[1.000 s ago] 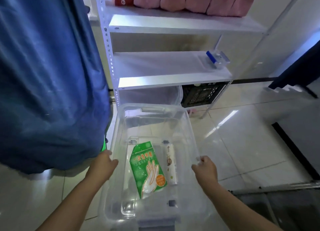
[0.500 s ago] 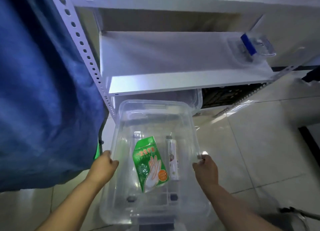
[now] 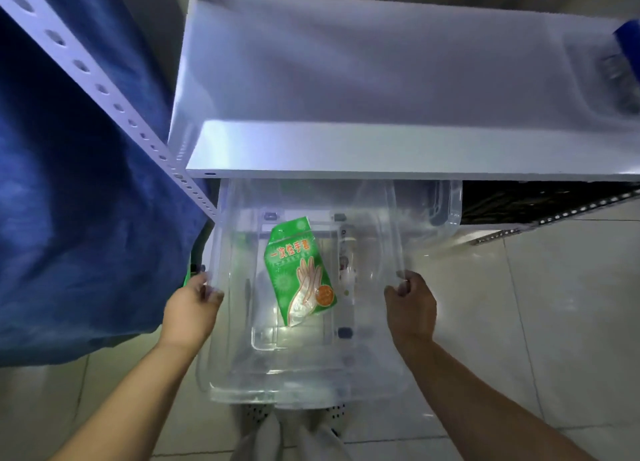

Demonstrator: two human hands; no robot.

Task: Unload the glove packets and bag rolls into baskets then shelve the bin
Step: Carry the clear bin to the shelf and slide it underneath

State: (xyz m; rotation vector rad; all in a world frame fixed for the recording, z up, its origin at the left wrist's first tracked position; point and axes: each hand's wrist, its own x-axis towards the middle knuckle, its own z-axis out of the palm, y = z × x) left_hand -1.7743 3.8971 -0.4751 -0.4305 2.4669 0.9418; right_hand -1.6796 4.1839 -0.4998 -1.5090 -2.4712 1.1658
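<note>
- The clear bin (image 3: pixel 304 374) is held low in front of the white shelf (image 3: pixel 381 149), its far end just under the shelf's front edge.
- The left hand (image 3: pixel 188 308) grasps the bin's left rim, fingers curled over the edge.
- The right hand (image 3: pixel 410 304) grasps the right rim the same way, fingers hooked over the top.
- Inside the bin a green glove packet (image 3: pixel 299 270) lies flat on the bottom, tilted a little, with a hand drawn on its front.
- Just beside the packet, on its right, lies a white bag roll (image 3: pixel 346 259), lengthwise; its print is too blurred to read.
- A second clear tub (image 3: pixel 443 204) sits under the shelf, behind the bin's far right corner.
- A dark crate (image 3: pixel 540 201) stands under the shelf further right.
- A blue cloth (image 3: pixel 76 183) hangs on the left, by the perforated upright (image 3: pixel 104 90).
- A blue-and-clear item (image 3: pixel 623 65) lies at the shelf's right end, cut off by the frame.
- The floor (image 3: pixel 554 304) is pale tile.
</note>
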